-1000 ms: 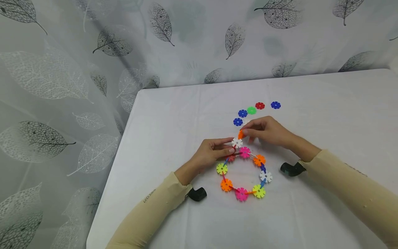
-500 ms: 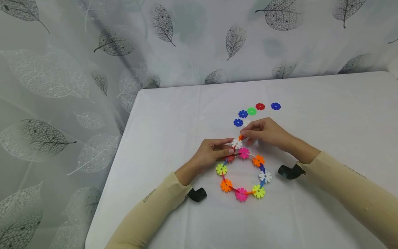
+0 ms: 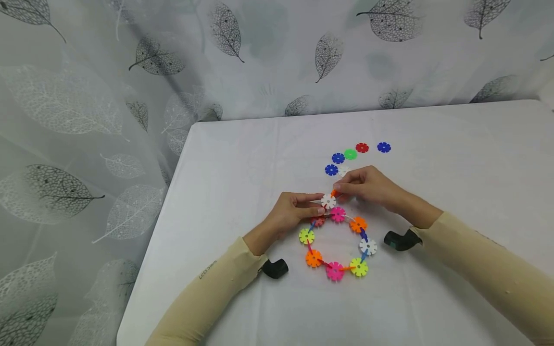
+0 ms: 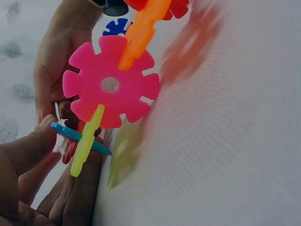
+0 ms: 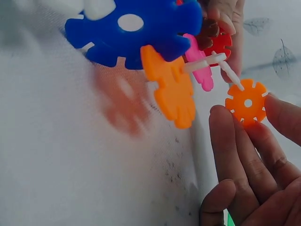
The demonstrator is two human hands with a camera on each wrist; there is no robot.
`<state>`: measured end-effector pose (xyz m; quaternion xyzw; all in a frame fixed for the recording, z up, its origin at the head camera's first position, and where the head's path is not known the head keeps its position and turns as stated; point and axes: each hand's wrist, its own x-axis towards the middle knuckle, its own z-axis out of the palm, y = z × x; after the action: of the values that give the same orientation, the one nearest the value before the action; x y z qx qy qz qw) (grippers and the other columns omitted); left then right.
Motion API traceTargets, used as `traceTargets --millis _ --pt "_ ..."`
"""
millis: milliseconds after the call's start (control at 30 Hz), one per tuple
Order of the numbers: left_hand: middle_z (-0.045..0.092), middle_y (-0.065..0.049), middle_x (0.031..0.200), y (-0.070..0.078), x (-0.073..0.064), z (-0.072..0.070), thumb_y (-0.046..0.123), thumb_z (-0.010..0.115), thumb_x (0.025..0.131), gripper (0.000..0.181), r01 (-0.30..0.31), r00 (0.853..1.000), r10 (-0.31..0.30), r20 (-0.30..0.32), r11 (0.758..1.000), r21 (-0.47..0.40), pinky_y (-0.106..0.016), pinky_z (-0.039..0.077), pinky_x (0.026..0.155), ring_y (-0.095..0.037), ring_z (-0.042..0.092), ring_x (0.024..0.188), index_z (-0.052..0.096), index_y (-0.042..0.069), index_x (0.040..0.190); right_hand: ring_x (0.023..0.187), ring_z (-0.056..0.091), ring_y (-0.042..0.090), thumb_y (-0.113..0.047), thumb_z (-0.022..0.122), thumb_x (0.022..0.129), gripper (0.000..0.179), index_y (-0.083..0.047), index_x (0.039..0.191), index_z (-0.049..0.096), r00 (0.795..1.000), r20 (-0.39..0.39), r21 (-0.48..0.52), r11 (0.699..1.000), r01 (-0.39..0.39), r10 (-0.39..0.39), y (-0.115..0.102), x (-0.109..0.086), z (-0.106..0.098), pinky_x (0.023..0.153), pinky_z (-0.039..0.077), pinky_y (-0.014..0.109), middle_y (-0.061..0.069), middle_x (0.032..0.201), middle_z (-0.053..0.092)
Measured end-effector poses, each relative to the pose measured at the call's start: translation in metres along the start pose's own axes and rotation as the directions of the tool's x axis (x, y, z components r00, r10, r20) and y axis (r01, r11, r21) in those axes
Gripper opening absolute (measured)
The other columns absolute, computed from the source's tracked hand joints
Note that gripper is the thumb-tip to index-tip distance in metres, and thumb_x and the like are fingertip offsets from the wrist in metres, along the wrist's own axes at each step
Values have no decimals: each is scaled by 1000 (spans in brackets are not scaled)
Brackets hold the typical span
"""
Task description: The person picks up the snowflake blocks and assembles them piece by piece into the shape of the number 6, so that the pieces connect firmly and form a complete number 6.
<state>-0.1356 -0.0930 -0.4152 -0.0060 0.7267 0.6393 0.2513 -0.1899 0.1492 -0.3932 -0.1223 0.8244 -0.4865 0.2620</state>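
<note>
Orange notched disc (image 5: 257,104): pinched at the tips of my right hand (image 3: 368,185), its rim meeting the white notched disc (image 3: 328,201).
Orange tilt: nearly edge-on from the head, a short sliver whose long axis slants from my fingertips down and left to the white one; the right wrist view shows its face.
White disc: between my two hands, its face turned up to the head camera, a thin edge from the right wrist.
Left hand (image 3: 289,211): closed narrowly on the ring of linked discs (image 3: 335,271) at its far left part, index tip at the white rim, thumb just below; which piece the thumb presses, I cannot tell.
Ring: on the white table (image 3: 242,168), nearer me than my fingers, roughly as long as wide, neighbouring discs slotted crosswise.
Loose discs: blue (image 3: 338,157), green (image 3: 350,154) and red (image 3: 362,147) among them, lying flat beyond my right hand.
</note>
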Motion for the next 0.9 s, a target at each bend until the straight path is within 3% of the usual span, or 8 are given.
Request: traceTargets --millis 400,667,900 --pt "77 -8 101 2 1 0 14 81 87 39 14 1000 -14 0 1000 16 -29 58 80 -15 73 88 74 12 125 91 65 26 -36 72 96 33 -4 105 75 1000 -24 11 1000 -11 11 3 -3 2 71 48 31 8 96 77" --pt "77 -7 98 1 3 -1 14 82 87 40 15 1000 -16 14 1000 19 -29 57 80 -16 73 87 74 14 126 95 65 23 -37 78 90 33 -6 103 78 998 -66 30 1000 -2 4 1 -4 3 72 51 31 5 107 76" --pt "77 -8 99 1 3 -1 13 81 87 40 22 1000 -22 16 1000 3 -30 58 80 -17 73 86 73 13 126 97 65 25 -36 77 91 33 -5 100 77 997 -75 36 999 -23 25 0 -2 4 73 49 31 6 101 76"
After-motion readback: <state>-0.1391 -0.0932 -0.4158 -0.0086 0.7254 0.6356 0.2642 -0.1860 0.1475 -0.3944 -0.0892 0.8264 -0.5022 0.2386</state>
